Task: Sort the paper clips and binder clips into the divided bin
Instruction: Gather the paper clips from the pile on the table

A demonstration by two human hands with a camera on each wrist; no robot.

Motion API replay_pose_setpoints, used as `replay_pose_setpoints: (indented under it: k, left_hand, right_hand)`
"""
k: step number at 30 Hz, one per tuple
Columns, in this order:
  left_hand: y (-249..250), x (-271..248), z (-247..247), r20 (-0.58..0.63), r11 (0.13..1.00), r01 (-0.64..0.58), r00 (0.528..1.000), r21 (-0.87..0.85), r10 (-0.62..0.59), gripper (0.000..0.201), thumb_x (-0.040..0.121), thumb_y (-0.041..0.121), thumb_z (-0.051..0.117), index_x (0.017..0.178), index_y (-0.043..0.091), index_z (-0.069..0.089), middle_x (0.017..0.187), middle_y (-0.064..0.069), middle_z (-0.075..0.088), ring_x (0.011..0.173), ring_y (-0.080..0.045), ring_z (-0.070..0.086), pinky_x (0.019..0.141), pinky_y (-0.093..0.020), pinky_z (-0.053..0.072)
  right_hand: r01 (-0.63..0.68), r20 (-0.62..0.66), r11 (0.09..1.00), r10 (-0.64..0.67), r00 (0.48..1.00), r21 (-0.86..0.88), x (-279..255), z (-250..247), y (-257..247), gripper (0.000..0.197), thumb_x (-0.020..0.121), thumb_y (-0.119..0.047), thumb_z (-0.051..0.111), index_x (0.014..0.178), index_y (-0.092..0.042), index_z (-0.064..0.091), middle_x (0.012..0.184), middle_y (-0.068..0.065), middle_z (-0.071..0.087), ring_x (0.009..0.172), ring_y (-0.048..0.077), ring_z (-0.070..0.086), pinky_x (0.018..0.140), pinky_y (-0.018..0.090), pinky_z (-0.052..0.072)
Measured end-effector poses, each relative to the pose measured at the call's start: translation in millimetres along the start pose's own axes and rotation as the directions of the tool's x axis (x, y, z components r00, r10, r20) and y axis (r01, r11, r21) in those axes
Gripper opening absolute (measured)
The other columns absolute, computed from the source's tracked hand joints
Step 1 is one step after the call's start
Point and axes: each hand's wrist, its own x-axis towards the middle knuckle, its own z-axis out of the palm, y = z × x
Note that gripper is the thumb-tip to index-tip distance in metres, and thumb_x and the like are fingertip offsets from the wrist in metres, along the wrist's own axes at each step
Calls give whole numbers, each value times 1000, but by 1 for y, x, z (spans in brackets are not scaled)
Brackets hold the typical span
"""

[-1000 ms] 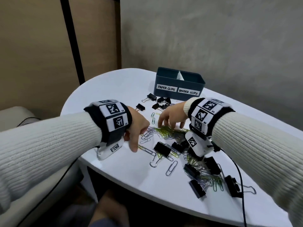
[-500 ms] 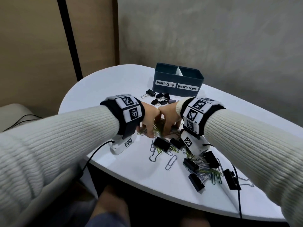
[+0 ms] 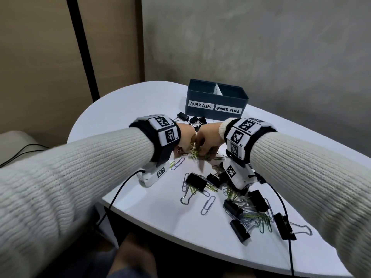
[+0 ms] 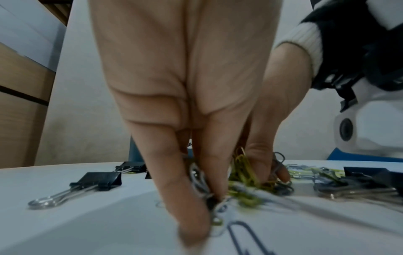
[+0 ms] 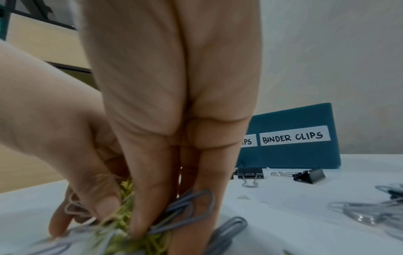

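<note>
My left hand (image 3: 185, 140) and right hand (image 3: 209, 141) meet over the middle of the white table (image 3: 130, 109), fingers pointing down. Together they pinch a bunch of yellow-green and grey paper clips (image 3: 193, 152) against the table top. In the left wrist view the paper clips (image 4: 244, 165) are squeezed between my left fingers (image 4: 189, 198) and the right thumb. Grey paper clips (image 5: 191, 205) poke out between my right fingers (image 5: 150, 189) in the right wrist view. The dark blue divided bin (image 3: 200, 115), labelled PAPER CLIPS and BINDER CLIPS, stands just beyond the hands.
Black binder clips (image 3: 197, 120) lie in front of the bin. Nearer me sit another binder clip (image 3: 196, 181), a loose paper clip (image 3: 207, 205) and a mixed heap of clips (image 3: 253, 217) at the right. Black cables hang over the table's near edge.
The left hand has swung right to join the right hand. Both have closed in on the paper clips, which are now bunched between them.
</note>
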Motion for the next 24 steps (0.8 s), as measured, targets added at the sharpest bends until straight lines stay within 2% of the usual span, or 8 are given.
replay_pose_setpoints:
  k: [3, 5, 7, 9, 13, 16, 22, 24]
  left_hand:
    - [-9, 11, -5, 52, 988, 10, 999, -152, -3, 2, 88, 10, 63, 89, 8, 64, 75, -4, 65, 35, -1, 58, 30, -8, 38]
    - [-15, 17, -14, 79, 972, -13, 996, -234, 32, 16, 88, 7, 64, 73, 12, 60, 69, -4, 65, 42, -5, 63, 50, -19, 57]
    - [-19, 24, -27, 60, 954, -31, 997, -299, 51, 21, 88, 4, 63, 69, 12, 59, 67, -5, 63, 49, -10, 65, 65, -28, 60]
    - [-20, 30, -47, -6, 941, -47, 999, -334, 48, 16, 88, 1, 62, 74, 8, 60, 65, -7, 60, 43, -7, 62, 54, -19, 57]
    - [-23, 49, -95, -200, 919, -90, 980, -384, 12, 9, 87, -2, 63, 93, 5, 64, 72, -10, 62, 40, -8, 61, 58, -27, 59]
    - [-22, 68, -122, -332, 916, -75, 941, -394, -66, 17, 87, -2, 62, 102, -8, 66, 85, -18, 65, 74, -33, 71, 77, -46, 59]
    - [-24, 123, -130, -531, 947, 20, 824, -320, -197, 6, 86, 1, 62, 82, -2, 65, 104, -21, 71, 99, -31, 68, 79, -32, 53]
    - [-26, 140, -123, -543, 930, 24, 807, -365, -234, 16, 90, 5, 58, 97, -5, 68, 109, -22, 69, 104, -34, 65, 83, -35, 51]
  right_hand:
    - [5, 26, 986, -10, 1000, 169, 4, -4, 13, 27, 84, -15, 68, 108, -4, 67, 101, 10, 72, 95, 27, 68, 90, 34, 55]
    - [16, 7, 972, -18, 1000, 236, 4, -11, 23, 17, 84, -13, 67, 99, -4, 68, 89, 9, 68, 91, 29, 69, 90, 36, 55]
    - [6, 8, 925, -10, 1000, 379, 3, -22, 31, 2, 86, -5, 64, 84, -5, 64, 78, 11, 64, 66, 19, 69, 63, 24, 60]
    - [3, -25, 891, 9, 1000, 454, 4, -41, 38, 11, 87, 1, 61, 79, -7, 61, 73, 10, 63, 54, 14, 66, 49, 19, 57]
    - [30, -225, 871, 93, 970, 490, 18, -90, 54, 11, 85, -2, 64, 96, 0, 66, 78, 11, 66, 65, 19, 64, 74, 31, 59]
    - [8, -385, 906, 172, 907, 424, 33, -120, 62, 18, 86, -7, 65, 102, 1, 67, 85, 13, 70, 63, 19, 64, 75, 33, 59]
    - [-106, -613, 957, 257, 747, 271, 76, -131, 72, 24, 91, -12, 58, 111, -4, 68, 110, 15, 70, 101, 29, 66, 91, 32, 51]
    - [-116, -615, 932, 316, 722, 343, 91, -125, 75, 27, 93, -9, 52, 114, -3, 67, 115, 16, 68, 108, 31, 63, 94, 34, 50]
